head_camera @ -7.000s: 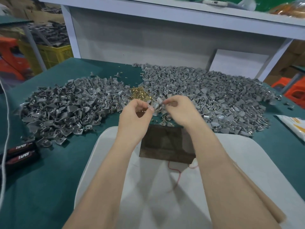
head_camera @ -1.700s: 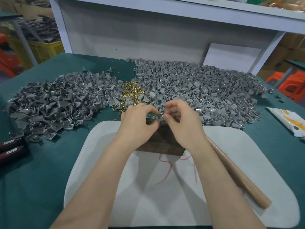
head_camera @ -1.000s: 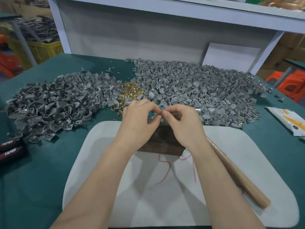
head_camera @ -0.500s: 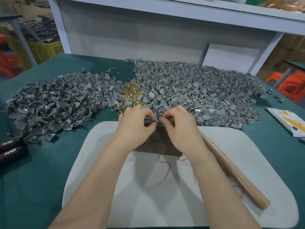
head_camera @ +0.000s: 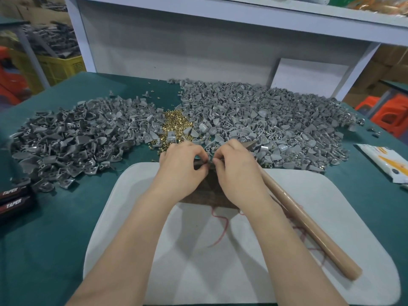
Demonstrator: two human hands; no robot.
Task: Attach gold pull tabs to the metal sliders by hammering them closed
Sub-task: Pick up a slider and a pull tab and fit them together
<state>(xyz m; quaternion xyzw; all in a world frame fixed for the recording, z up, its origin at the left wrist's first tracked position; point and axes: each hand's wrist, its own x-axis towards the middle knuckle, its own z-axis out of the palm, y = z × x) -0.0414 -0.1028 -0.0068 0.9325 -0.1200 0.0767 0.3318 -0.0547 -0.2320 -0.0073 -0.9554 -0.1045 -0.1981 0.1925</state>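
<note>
My left hand and my right hand meet fingertip to fingertip over the far edge of a dark wooden block. Both pinch a small part between thumb and fingers; the part itself is mostly hidden. A wooden hammer handle lies on the white pad under my right wrist, its head near the grey pile. Gold pull tabs form a small heap between two large heaps of grey metal sliders, the left heap and the right heap.
A white pad with red scribbles lies on the green table. Black boxes sit at the left edge, a white packet at the right. A white shelf frame stands behind the piles.
Both hands have come down from just above the block onto its far edge, staying pinched together. The hammer handle has shifted slightly on the pad.
</note>
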